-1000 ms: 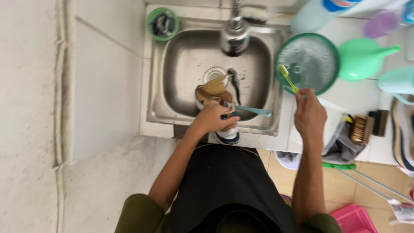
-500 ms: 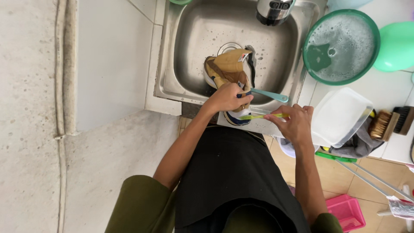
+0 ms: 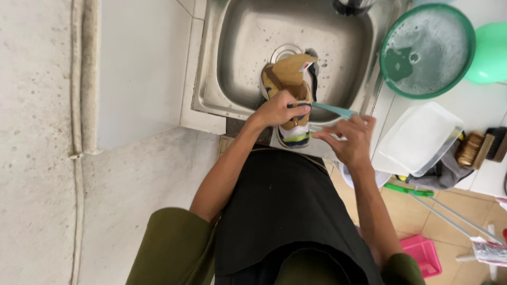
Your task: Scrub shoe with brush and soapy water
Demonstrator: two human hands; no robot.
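A tan and brown sneaker (image 3: 288, 74) with a white sole is held over the steel sink (image 3: 237, 47), toe toward the drain. My left hand (image 3: 274, 110) grips its heel end, and a teal toothbrush handle (image 3: 334, 110) sticks out to the right from that same hand. Just below and to the right, my right hand (image 3: 351, 140) holds a yellow-green toothbrush (image 3: 302, 138) with its head against the white sole at the heel.
A green basin of soapy water (image 3: 428, 50) sits on the white counter right of the sink, beside a green jug (image 3: 491, 45). Nearer stand a clear plastic tub (image 3: 422, 137) and scrub brushes (image 3: 478, 148). A pink bin (image 3: 420, 253) is on the tiled floor.
My right hand has come down from the green basin with the yellow-green toothbrush to the shoe's heel. The view has tilted lower and closer; the left hand keeps its hold on the shoe.
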